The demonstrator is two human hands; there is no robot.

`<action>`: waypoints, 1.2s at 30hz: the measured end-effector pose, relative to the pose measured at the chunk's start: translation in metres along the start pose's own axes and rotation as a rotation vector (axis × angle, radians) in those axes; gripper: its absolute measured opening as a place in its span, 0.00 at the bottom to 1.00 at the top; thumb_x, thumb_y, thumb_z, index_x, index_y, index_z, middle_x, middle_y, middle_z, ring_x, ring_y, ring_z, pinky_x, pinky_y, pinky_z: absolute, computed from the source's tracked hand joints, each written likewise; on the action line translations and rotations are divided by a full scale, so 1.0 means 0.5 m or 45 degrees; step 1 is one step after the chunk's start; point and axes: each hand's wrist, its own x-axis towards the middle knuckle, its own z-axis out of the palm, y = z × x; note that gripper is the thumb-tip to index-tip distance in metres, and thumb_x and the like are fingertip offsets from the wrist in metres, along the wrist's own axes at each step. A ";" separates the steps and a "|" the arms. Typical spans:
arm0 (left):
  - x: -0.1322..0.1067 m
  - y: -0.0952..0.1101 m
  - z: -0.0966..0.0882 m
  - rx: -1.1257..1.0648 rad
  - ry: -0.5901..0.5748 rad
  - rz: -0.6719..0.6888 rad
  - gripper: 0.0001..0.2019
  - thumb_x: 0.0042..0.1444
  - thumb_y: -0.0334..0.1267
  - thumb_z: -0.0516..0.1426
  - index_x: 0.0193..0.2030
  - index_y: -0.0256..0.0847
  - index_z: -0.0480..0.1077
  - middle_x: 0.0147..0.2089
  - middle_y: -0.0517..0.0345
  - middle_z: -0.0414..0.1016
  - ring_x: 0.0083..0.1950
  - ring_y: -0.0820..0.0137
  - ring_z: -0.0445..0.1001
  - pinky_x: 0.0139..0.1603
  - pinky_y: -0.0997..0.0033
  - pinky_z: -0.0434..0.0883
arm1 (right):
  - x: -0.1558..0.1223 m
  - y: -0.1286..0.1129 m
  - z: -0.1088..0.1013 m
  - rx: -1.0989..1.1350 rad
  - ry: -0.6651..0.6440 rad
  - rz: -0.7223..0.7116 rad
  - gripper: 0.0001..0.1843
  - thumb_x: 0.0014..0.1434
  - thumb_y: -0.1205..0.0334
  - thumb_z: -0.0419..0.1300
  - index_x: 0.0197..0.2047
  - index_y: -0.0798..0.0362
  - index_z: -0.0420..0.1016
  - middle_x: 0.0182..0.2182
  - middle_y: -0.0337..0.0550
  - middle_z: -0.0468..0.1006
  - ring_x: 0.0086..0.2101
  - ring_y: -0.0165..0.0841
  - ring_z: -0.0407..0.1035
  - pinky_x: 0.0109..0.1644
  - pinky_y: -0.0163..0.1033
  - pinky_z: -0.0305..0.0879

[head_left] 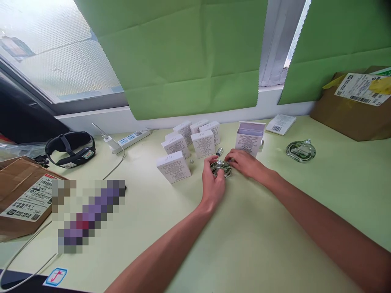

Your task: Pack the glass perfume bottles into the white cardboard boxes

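Note:
A round clear-glass perfume bottle (226, 170) with a silver neck is gripped in my left hand (212, 185), thumb in front and fingers around its left side. My right hand (244, 162) is at the bottle's upper right edge, its fingers bent together; whatever is between them is hidden. A silver cylindrical cap (219, 151) is just behind the bottle, between my hands. An open white box (249, 142) with a lilac inside stands behind my right hand. Another glass perfume bottle (301, 151) lies farther right, and a small silver cap (262, 144) sits beside the open box.
Several closed white boxes (203, 144) stand behind and left of my hands, with a tiny grey piece (191, 161) near them. A flat white box (281, 124) lies by the wall. Cardboard boxes (351, 116), a power strip (134, 139) and a black headset (70, 150) lie around.

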 end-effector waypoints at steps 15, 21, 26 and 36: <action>-0.021 0.026 0.003 0.129 -0.417 0.201 0.26 0.52 0.25 0.53 0.58 0.42 0.62 0.53 0.50 0.69 0.54 0.64 0.70 0.43 0.71 0.70 | -0.177 0.019 -0.074 1.628 0.159 0.413 0.15 0.48 0.58 0.74 0.41 0.46 0.84 0.40 0.40 0.80 0.41 0.28 0.73 0.45 0.32 0.73; -0.027 0.034 0.001 0.201 -0.561 0.324 0.26 0.52 0.24 0.53 0.59 0.42 0.61 0.53 0.49 0.70 0.55 0.63 0.70 0.52 0.65 0.70 | -0.195 0.021 -0.068 1.699 0.266 0.377 0.13 0.46 0.61 0.76 0.37 0.44 0.84 0.38 0.38 0.78 0.35 0.26 0.70 0.32 0.28 0.71; -0.027 0.034 0.001 0.214 -0.570 0.366 0.26 0.52 0.24 0.52 0.58 0.41 0.61 0.55 0.48 0.70 0.57 0.63 0.70 0.57 0.62 0.69 | -0.197 0.023 -0.064 1.769 0.214 0.329 0.06 0.54 0.57 0.71 0.37 0.43 0.82 0.38 0.38 0.77 0.33 0.25 0.69 0.28 0.27 0.67; -0.027 0.030 0.002 0.215 -0.545 0.409 0.25 0.52 0.24 0.53 0.58 0.43 0.61 0.54 0.48 0.71 0.56 0.62 0.71 0.55 0.60 0.71 | -0.195 0.013 -0.053 1.693 0.194 0.322 0.10 0.59 0.52 0.66 0.43 0.43 0.80 0.37 0.39 0.70 0.30 0.27 0.62 0.27 0.32 0.61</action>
